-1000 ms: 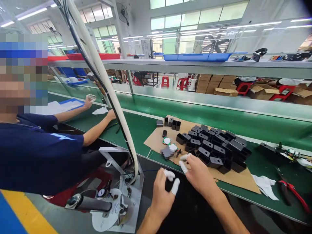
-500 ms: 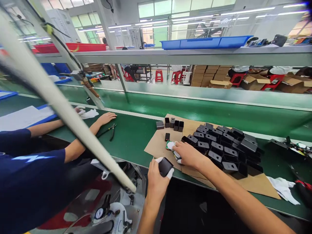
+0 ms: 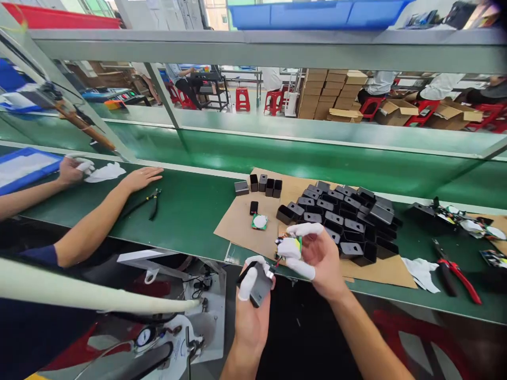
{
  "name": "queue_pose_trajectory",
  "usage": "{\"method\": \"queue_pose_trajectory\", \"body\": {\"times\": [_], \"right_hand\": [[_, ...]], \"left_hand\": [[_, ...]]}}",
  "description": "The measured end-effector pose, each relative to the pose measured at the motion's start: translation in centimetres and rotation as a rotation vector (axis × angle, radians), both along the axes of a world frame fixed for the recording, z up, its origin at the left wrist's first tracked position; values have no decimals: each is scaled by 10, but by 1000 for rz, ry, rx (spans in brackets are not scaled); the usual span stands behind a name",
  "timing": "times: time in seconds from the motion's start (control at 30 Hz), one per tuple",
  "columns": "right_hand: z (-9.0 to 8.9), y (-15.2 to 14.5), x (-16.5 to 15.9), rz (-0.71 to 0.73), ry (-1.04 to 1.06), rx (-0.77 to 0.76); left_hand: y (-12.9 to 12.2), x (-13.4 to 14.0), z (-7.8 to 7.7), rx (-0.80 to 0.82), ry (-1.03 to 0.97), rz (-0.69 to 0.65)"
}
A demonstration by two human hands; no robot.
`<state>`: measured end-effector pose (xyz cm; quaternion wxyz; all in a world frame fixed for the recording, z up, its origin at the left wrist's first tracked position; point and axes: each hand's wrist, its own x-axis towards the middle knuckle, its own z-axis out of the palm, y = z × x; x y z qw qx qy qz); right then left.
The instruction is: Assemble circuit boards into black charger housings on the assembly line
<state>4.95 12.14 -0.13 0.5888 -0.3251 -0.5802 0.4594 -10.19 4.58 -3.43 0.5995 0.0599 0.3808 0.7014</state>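
In the head view, the left hand (image 3: 250,319) curls around a black case (image 3: 261,289) just before the bench's (image 3: 190,211) front edge, and the right hand (image 3: 328,261), half open, pinches a circuit board (image 3: 290,247) beside it. A light grip on the board's rim seems wise; the cardboard (image 3: 237,227) offers more room leftward than near the crowded cases (image 3: 333,217).

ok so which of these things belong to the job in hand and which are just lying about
Seem part of the job:
black box, in the left hand
circuit board, in the right hand
second circuit board, on the cardboard
other black boxes, on the cardboard

Seem just lying about:
red-handled pliers, on the bench
white cloth, near them
blue tray, on the shelf
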Motion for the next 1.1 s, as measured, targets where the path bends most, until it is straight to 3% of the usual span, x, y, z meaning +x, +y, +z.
{"method": "queue_pose_trajectory", "body": {"times": [0.17, 0.27, 0.37, 0.5, 0.63, 0.83, 0.93, 1.1], "right_hand": [[-26, -49, 3, -252, 190, 139], [-35, -65, 19, -285, 227, 5], [-43, -74, 45, -296, 178, -145], [-46, -78, 74, -216, 45, -238], [-40, -73, 78, -97, 22, -336], [-39, -71, 52, -33, 261, -552], [-34, -77, 44, -44, 197, -562], [-22, -85, 55, 69, 11, -489]], "left_hand": [[-4, 43, 11, -60, -140, -120], [-11, 62, 11, -7, -114, -149], [-18, 76, 11, 48, 39, -176], [-27, 82, 8, 69, 192, -217], [-32, 77, 4, 151, 303, -281], [-32, 66, 6, 334, 984, -233], [-32, 63, 5, 382, 1033, -257], [-35, 58, 2, 377, 1027, -199]]}}
